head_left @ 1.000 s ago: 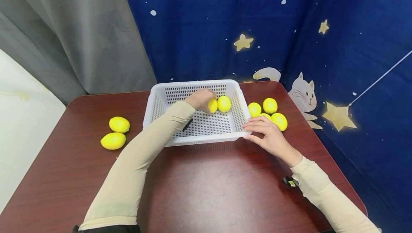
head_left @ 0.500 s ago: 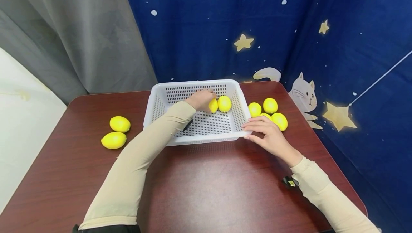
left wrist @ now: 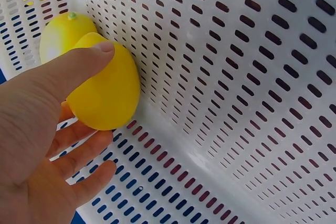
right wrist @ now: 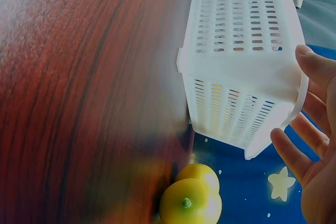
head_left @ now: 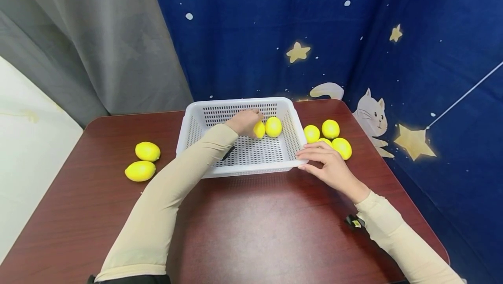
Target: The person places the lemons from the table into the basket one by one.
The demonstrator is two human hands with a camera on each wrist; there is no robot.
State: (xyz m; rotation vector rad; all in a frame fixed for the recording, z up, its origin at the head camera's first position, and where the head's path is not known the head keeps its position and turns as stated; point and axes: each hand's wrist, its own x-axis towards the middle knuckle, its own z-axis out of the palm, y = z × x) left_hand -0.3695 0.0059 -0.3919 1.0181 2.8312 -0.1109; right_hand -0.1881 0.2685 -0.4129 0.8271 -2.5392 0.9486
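Observation:
Inside the white plastic basket, my left hand holds a lemon. Its thumb lies across the top of the fruit while the fingers curve underneath, as the left wrist view shows. A second lemon lies against the held one, near the basket's right end. At the near right corner my right hand grips the basket rim, thumb on one side and fingers on the other in the right wrist view.
Right of the basket several lemons sit in a cluster, one partly hidden behind the right hand. Two more lemons lie on the left of the reddish-brown table. Behind the table hang a grey curtain and a blue starry curtain.

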